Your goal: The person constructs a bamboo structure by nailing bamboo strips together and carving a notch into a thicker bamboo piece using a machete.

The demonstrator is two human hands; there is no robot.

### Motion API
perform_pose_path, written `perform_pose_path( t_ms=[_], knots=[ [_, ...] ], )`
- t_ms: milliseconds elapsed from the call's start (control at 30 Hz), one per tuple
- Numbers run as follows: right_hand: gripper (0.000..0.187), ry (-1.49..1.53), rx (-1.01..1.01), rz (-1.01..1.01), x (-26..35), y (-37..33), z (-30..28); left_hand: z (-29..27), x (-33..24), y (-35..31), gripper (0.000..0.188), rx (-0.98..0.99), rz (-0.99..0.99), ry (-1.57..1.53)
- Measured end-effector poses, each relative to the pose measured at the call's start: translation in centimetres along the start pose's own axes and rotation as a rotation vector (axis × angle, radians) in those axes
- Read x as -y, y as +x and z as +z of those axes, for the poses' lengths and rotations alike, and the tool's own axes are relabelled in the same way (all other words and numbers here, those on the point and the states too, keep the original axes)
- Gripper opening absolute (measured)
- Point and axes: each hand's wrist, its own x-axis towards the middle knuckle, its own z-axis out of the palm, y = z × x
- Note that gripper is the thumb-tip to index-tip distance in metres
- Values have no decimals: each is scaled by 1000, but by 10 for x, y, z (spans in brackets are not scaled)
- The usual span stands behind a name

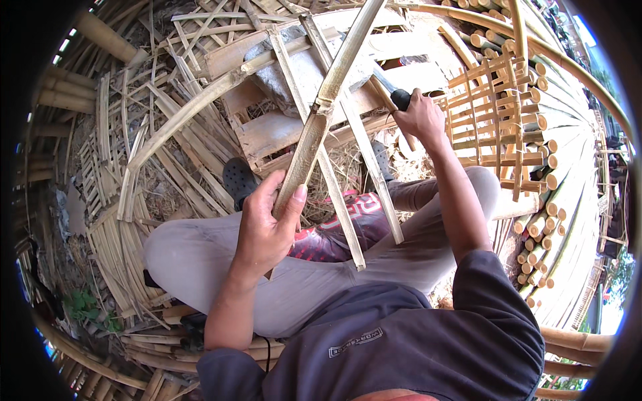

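Note:
My left hand (264, 214) is closed around the lower end of a split bamboo piece (314, 130), which slants up to the top edge with a joint about halfway along. Farther right, my right hand (421, 119) grips the black handle (400, 99) of a large knife, its blade (382, 79) pointing up and left. Between my hands, two thin bamboo strips (338, 200) slope down toward my lap. A grey stone (267, 63) rests on a low wooden crate (271, 134) in front of me, partly behind the bamboo.
To the right stand a bamboo lattice (485, 113) and stacked bamboo poles (545, 227). Loose split bamboo (120, 260) covers the ground on the left. A long bent bamboo strip (180, 120) arches across the left side. Shavings (334, 177) lie between my feet.

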Motion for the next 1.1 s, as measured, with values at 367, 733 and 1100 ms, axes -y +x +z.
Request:
perform_pose_path(
  t_ms=[367,733,1100],
  knots=[
    [57,508,-253,-15,-42,-9,-12,-1,-6,-1,27,-24,74,-167],
    [34,633,-294,-448,35,-62,-60,-2,6,4,29,76,-13,-145],
    [18,553,-337,-593,57,-80,-66,2,1,-4,39,51,160,206]
  ],
)
